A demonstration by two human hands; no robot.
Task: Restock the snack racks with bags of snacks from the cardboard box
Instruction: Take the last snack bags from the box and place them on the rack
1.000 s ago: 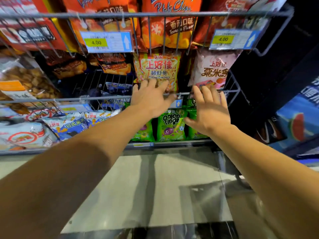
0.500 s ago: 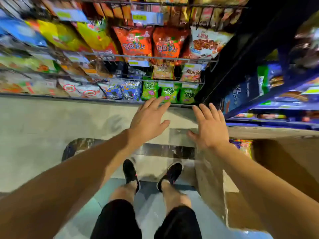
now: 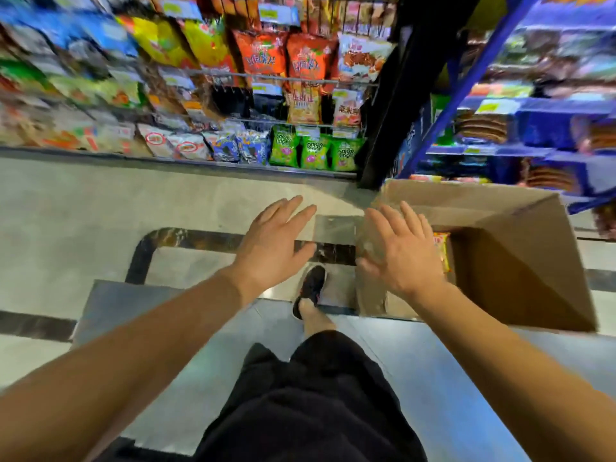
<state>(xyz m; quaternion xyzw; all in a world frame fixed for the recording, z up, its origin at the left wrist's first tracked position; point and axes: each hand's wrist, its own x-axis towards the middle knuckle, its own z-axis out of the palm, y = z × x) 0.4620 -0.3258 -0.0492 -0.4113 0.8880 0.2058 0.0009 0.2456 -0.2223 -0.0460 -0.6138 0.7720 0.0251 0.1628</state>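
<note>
The wire snack racks (image 3: 233, 75) fill the top of the head view, packed with bags; green onion-ring bags (image 3: 315, 151) stand in the lowest row and a yellow prawn-cracker bag (image 3: 303, 105) hangs above them. An open cardboard box (image 3: 520, 248) stands on the floor at right, with a yellow-red snack bag (image 3: 441, 251) showing inside at its left wall. My left hand (image 3: 273, 245) hovers over the floor, fingers spread and empty. My right hand (image 3: 403, 251) is spread flat above the box's left edge, holding nothing.
A black upright post (image 3: 390, 121) ends the rack. Blue shelving (image 3: 520, 105) with packaged goods runs at right behind the box. My legs in black shorts and one black shoe (image 3: 311, 288) stand on the grey floor between rack and box.
Both hands have left the rack and come back and down. The view has swung down and right, so the cardboard box is now largely in sight under my right hand.
</note>
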